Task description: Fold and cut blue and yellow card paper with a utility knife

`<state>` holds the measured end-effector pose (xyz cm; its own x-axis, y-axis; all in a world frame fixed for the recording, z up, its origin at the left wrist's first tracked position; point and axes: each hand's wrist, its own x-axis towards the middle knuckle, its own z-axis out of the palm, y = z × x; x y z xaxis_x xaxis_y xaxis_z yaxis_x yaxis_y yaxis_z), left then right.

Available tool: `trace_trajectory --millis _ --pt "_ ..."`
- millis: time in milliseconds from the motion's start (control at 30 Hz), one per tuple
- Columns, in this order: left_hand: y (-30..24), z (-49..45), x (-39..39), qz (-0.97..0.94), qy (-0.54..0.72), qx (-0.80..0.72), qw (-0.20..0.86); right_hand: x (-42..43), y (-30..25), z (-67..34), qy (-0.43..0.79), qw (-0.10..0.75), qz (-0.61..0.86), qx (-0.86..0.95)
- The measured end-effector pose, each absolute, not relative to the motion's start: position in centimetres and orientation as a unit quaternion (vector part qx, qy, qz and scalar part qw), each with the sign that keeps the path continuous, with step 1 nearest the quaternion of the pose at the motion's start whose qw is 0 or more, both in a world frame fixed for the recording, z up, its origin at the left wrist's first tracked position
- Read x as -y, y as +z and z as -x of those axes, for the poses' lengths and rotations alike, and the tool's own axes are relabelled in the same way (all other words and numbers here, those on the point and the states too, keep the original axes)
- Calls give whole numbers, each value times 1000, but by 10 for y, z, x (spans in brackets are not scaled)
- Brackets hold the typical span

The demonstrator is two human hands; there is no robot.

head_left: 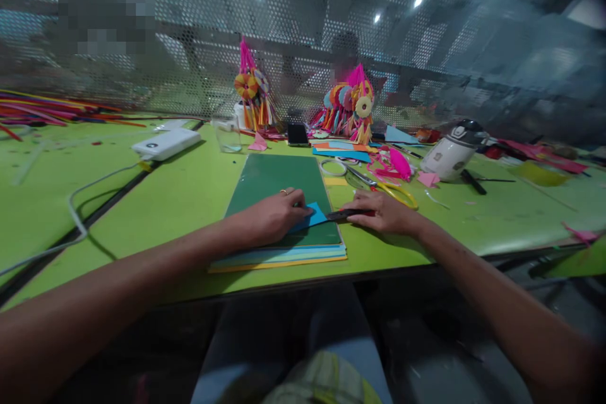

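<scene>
My left hand (pixel 279 211), with a ring on one finger, is closed on a small piece of blue paper (pixel 312 216). The paper lies over a green sheet (pixel 279 170), which tops a stack of coloured sheets (pixel 284 259) near the table's front edge. In my right hand (pixel 383 211) is a slim dark tool with red on its handle (pixel 341 214); its exact kind is unclear. Its tip meets the right corner of the blue paper. Just behind the right hand lie scissors with yellow handles (pixel 398 194). The fingertips of my left hand are partly hidden.
A tape roll (pixel 333 168), a phone (pixel 297 134) and a plastic cup (pixel 228 137) lie beyond the stack. Tasselled paper ornaments (pixel 363 107) hang behind. A white power bank (pixel 166 142) trails a cable at left; a white-and-black container (pixel 452 151) is at right.
</scene>
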<state>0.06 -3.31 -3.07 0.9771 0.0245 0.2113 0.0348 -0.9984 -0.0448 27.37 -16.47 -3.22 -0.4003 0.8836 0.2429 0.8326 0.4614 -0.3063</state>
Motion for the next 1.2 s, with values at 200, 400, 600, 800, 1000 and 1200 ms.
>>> trace_trajectory --millis 200,400,600,800,1000,1200 --pt "-35 -1 31 993 -112 8 27 183 -35 -275 56 185 543 817" --pt "-35 -1 30 992 -124 1 20 191 -35 -275 39 179 566 804" --pt "-35 -1 27 991 -131 2 -10 175 -28 -261 48 177 537 823" --pt "-32 1 20 991 -97 14 -91 172 -26 -254 71 194 529 823" --pt "-33 2 16 989 -101 20 -108 176 -26 -252 72 182 533 823" --pt "-36 0 15 987 -110 15 -115 193 -31 -254 51 177 555 811"
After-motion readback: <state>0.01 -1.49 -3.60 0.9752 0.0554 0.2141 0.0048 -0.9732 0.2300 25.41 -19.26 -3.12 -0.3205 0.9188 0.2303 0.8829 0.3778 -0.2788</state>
